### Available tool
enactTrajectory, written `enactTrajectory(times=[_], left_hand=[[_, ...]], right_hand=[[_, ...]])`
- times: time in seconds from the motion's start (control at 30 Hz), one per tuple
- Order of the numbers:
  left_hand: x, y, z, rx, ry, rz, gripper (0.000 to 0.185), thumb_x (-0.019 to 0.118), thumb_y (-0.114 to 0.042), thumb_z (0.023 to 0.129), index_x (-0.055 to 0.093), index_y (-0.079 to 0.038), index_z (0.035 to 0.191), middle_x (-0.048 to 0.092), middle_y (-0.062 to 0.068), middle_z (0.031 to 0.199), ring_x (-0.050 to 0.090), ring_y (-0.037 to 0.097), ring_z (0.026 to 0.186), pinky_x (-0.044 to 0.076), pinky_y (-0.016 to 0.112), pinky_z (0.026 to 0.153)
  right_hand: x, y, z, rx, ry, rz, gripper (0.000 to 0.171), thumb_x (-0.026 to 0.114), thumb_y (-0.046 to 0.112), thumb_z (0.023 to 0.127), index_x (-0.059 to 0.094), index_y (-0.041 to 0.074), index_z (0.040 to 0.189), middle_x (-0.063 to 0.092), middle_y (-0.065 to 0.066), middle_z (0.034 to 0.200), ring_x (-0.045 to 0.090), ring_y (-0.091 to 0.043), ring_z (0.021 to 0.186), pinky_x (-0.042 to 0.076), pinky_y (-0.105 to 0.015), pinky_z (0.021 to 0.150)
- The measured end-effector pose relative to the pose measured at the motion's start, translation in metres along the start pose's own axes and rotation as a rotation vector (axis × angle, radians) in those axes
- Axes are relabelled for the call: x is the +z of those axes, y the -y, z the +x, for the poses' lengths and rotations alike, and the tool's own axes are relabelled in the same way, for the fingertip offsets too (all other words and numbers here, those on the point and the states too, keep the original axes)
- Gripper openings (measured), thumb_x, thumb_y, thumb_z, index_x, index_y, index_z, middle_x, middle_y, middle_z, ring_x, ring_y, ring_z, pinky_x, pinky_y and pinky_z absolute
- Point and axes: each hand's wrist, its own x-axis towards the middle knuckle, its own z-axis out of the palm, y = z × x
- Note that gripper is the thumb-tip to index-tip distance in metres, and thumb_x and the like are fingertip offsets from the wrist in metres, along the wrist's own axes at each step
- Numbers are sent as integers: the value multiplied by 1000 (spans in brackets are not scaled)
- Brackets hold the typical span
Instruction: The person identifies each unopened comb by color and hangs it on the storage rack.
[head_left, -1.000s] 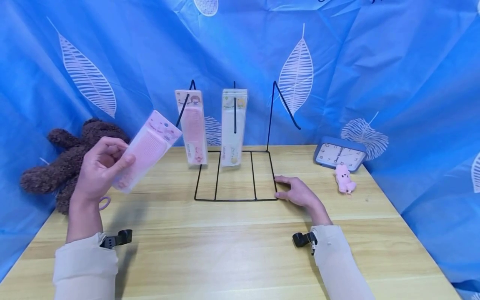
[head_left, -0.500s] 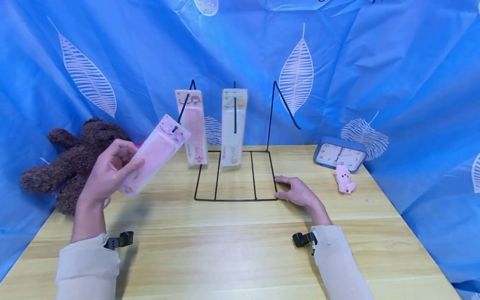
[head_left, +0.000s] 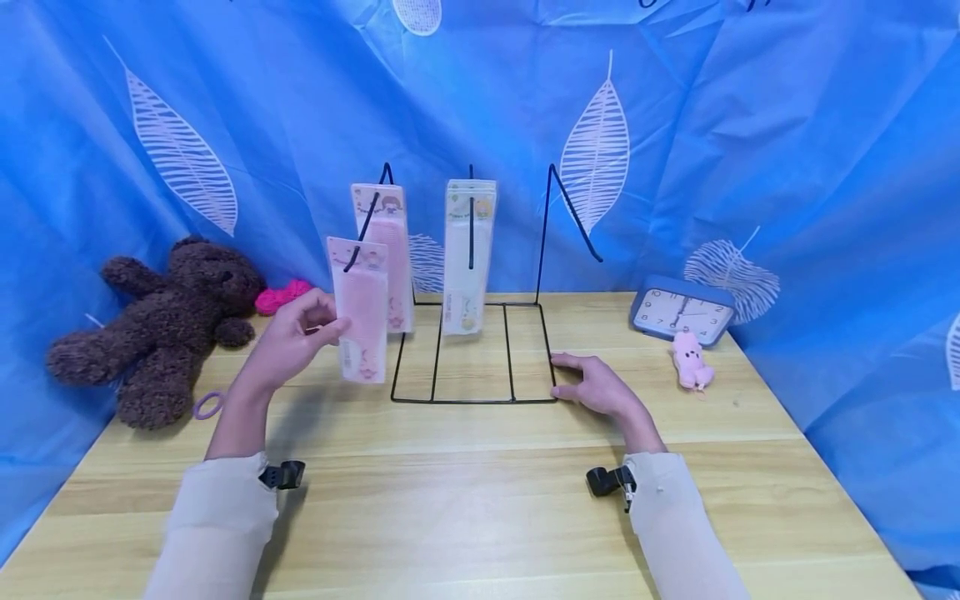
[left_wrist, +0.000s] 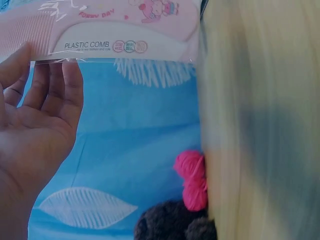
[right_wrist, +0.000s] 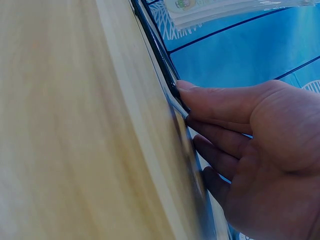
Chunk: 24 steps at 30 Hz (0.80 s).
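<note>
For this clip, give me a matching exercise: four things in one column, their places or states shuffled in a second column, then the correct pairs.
Things:
1. pink comb pack
2. white comb pack
3. clock
4. teddy bear

Places or states:
A. lies at the table's left edge against the blue backdrop
B. hangs on the middle hook of the wire rack
C. pinched by the left hand, top hole at the left hook
D. leans at the back right, behind a small pink plush toy

Pairs: 1-C, 2-B, 3-D, 4-A
</note>
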Motion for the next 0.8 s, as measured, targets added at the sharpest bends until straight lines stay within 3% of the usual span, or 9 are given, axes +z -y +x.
enactTrajectory(times=[0.27,0.43,0.8], left_hand=[[16,5,12,-44,13,-36,16,63,-7,101,52,6,101,64,17,98,67,13,88,59,40,77],[21,8,19,-76,-5,-51,18,61,-9,102,51,5,103,67,21,99,67,16,89,59,40,79],[29,5,32,-138,-45,-75,22,59,-14,104,47,5,106,66,25,124,65,26,103,59,37,82]], right_hand=[[1,-1,1,1,-2,-1,63,74,16,92,49,4,148,37,-20,157,27,-42,147,16,-58,119],[1,-1,0,0,1,2,64,75,16,92,49,4,148,37,-20,157,27,-42,147,16,-57,119],[1,0,0,-9,-5,0,64,75,16,91,49,4,148,39,-19,157,27,-41,147,16,-57,119]])
